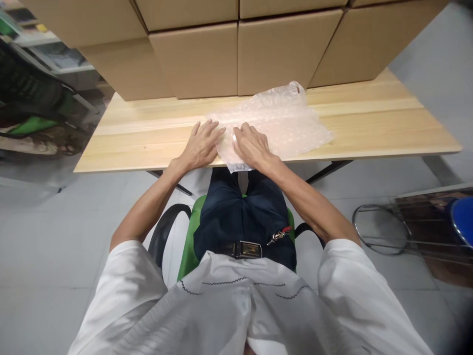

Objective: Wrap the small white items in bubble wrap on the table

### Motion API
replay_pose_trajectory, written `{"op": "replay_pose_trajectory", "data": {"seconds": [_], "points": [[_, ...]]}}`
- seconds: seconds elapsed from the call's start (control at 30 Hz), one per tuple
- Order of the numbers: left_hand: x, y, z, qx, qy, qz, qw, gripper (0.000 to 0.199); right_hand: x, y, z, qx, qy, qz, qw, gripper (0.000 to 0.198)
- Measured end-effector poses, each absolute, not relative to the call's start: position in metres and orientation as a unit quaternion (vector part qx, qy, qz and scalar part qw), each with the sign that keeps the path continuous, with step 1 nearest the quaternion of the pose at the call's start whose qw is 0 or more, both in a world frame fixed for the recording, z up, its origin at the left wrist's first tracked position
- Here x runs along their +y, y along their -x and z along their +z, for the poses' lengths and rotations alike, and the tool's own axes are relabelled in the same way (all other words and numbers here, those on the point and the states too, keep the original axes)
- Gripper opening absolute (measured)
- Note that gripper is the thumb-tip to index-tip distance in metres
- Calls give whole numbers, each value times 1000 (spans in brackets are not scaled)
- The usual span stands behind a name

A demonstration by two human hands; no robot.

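Note:
A pinkish, see-through sheet of bubble wrap [291, 125] lies crumpled on the wooden table [148, 133], one corner hanging over the front edge. My left hand [201, 143] rests flat at the sheet's left side, fingers spread, fingertips at its border. On top of the wrap, near its left end, my right hand [253, 143] is closed with curled fingers. Something small and white [234, 138] shows beside its thumb, too little visible to name. What lies under the right palm is hidden.
Stacked cardboard boxes [195, 61] form a wall along the table's back. I sit on a green chair [190, 246] close to the front edge. To the right stand a blue stool [463, 219] and a metal ring frame [382, 229]; at left, a dark chair [29, 88].

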State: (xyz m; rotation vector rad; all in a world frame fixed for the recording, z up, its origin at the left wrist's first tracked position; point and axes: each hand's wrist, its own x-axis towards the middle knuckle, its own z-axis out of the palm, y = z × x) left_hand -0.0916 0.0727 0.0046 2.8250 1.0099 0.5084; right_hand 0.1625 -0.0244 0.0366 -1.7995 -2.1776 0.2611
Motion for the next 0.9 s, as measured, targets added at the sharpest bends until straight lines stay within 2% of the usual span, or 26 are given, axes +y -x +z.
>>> {"op": "replay_pose_trajectory", "data": {"seconds": [0.17, 0.3, 0.6, 0.77, 0.9], "points": [[61, 92, -2, 280, -945, 154, 61, 42, -35, -174, 29, -764, 621, 82, 152, 66], [63, 86, -5, 269, -942, 190, 69, 34, -45, -195, 22, -786, 584, 84, 185, 64], [66, 80, -3, 240, -954, 171, 48, 39, -54, -186, 24, -792, 577, 96, 174, 59], [68, 72, 1, 274, -953, 127, 3, 33, -54, -180, 22, -783, 587, 89, 187, 61], [62, 67, 4, 325, -939, 109, -18, 42, -52, -181, 20, -789, 578, 80, 191, 62]]}}
